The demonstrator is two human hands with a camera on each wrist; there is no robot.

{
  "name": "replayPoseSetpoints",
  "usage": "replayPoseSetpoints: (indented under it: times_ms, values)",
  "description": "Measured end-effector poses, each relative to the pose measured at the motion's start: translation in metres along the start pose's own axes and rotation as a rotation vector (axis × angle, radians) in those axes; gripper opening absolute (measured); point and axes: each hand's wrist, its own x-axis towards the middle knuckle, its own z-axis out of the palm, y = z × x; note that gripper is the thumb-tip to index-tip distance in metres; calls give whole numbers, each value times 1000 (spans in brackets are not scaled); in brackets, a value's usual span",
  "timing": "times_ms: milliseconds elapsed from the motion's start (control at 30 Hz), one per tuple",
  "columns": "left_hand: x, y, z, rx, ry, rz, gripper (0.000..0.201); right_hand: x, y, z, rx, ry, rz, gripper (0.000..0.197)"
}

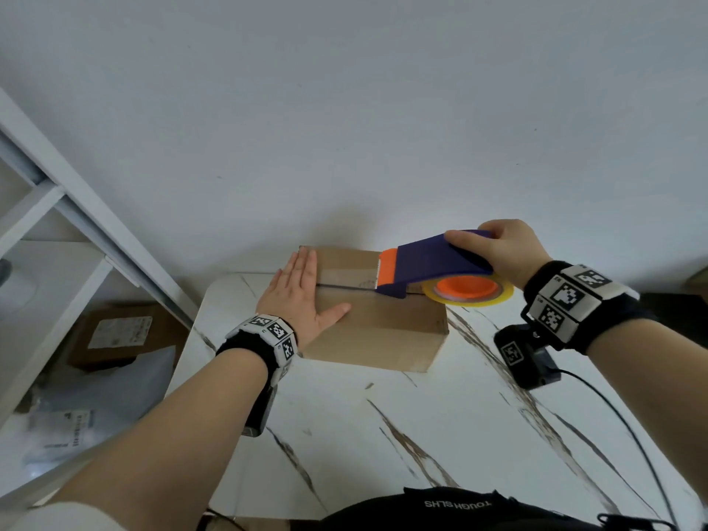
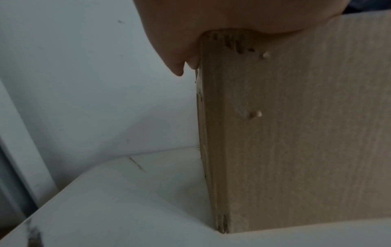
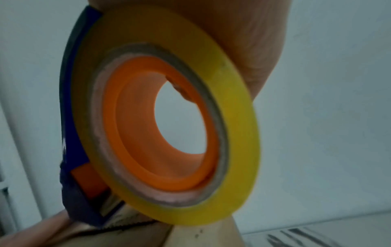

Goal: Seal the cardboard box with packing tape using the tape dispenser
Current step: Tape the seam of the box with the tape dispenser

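A closed brown cardboard box [image 1: 383,331] stands at the far side of the white marble table [image 1: 383,435]. My left hand [image 1: 302,297] lies flat on the box's left end with straight fingers, across the centre seam [image 1: 344,287]. My right hand [image 1: 502,249] grips a blue and orange tape dispenser [image 1: 433,264] from above. The dispenser's front foot touches the seam near the box's right part. Its yellowish tape roll [image 1: 469,291] hangs over the right edge. The right wrist view fills with the tape roll [image 3: 169,120] on its orange hub; the left wrist view shows the box corner [image 2: 296,125].
A plain white wall rises directly behind the box. To the left, a white frame [image 1: 76,208] stands beside the table, with a brown carton [image 1: 122,335] and plastic bags [image 1: 95,408] on the floor. A black cable [image 1: 628,427] trails from my right wrist over the table.
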Motion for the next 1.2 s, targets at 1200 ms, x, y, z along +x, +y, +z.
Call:
replayPoseSetpoints:
  times_ms: [1200]
  values:
    - [-40,34,-17,186,203,-33,45,3,10,3,115,9,6,47]
